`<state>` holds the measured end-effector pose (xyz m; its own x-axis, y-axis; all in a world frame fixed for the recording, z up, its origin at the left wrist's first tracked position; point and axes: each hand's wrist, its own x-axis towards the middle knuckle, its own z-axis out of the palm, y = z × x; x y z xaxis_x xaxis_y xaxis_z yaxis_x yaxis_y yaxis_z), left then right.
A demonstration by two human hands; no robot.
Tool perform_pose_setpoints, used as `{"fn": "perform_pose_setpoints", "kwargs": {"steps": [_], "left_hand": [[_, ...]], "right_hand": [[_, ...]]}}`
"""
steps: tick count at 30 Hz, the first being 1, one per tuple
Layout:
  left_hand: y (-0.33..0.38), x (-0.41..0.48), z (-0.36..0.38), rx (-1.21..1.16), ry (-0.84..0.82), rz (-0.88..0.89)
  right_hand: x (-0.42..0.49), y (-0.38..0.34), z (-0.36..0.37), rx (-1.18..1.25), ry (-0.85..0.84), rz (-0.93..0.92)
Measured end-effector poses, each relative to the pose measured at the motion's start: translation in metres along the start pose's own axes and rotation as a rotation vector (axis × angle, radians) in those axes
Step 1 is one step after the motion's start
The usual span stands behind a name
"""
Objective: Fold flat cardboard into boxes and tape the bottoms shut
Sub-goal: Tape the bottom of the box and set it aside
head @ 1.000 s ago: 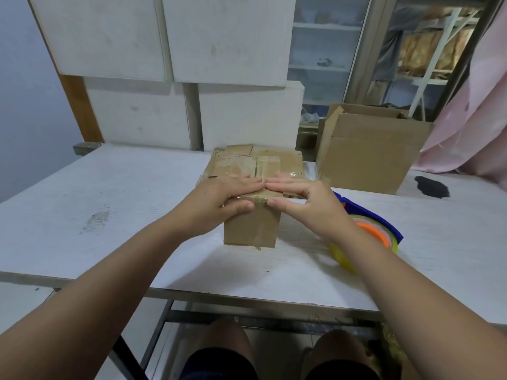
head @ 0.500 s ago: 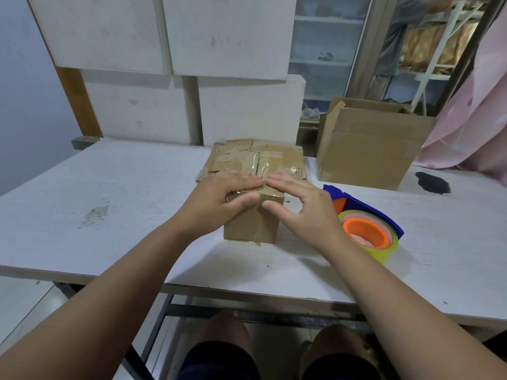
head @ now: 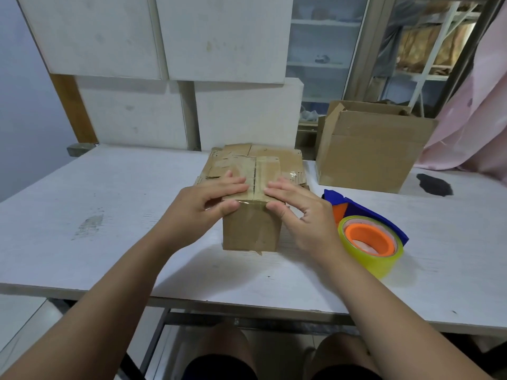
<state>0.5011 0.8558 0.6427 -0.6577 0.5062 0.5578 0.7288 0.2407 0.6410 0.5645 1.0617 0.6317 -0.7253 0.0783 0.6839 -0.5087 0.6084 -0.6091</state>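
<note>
A small brown cardboard box (head: 251, 229) stands on the white table (head: 109, 215), its upward face closed by two flaps with clear tape along the seam and down the near side. My left hand (head: 203, 207) presses flat on the left flap, thumb on the box's near top edge. My right hand (head: 299, 209) presses on the right flap in the same way. A stack of flat cardboard (head: 277, 157) lies just behind the box. A blue tape dispenser with an orange core and a clear yellowish tape roll (head: 370, 242) lies on the table right of my right hand.
A larger open cardboard box (head: 367, 149) stands at the back right of the table. A dark stain (head: 434, 185) marks the table beyond it. White panels lean against the wall behind. Pink cloth hangs at the far right. My knees show under the table's near edge.
My fingertips have drawn slightly apart from the seam and both hands have slid a little outward over the flaps. The view has tilted, so the tape dispenser is now fully visible.
</note>
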Motion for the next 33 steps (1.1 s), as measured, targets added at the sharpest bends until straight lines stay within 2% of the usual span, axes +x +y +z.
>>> {"fn": "perform_pose_setpoints", "kwargs": {"steps": [4,8,13,15,18,22,27,31,33], "left_hand": [[0.001,-0.001,0.008,0.049,0.083,0.022],[0.004,-0.006,0.011,-0.085,0.084,-0.022],[0.013,-0.009,0.038,-0.083,0.346,-0.046],[0.013,-0.009,0.042,-0.069,0.382,-0.026],[0.013,-0.009,0.036,-0.111,0.346,-0.052],[0.010,-0.012,0.023,-0.222,0.174,-0.100],[0.010,-0.013,0.024,-0.121,0.216,-0.028],[0.014,-0.014,0.017,-0.265,0.132,-0.145],[0.014,-0.015,0.016,-0.278,0.109,-0.149]], "right_hand": [[-0.001,0.001,0.004,-0.016,0.040,-0.030],[-0.007,-0.003,0.011,0.019,0.078,0.030],[-0.007,-0.011,0.027,0.010,0.129,0.083],[-0.006,-0.009,0.028,0.001,0.127,0.074],[-0.004,-0.006,0.025,-0.037,0.095,0.054],[-0.004,-0.003,0.015,0.037,0.016,0.061],[-0.009,-0.002,0.008,0.169,0.006,0.083],[-0.012,-0.004,0.006,0.274,-0.043,0.161],[-0.013,-0.002,0.002,0.282,-0.083,0.167]]}}
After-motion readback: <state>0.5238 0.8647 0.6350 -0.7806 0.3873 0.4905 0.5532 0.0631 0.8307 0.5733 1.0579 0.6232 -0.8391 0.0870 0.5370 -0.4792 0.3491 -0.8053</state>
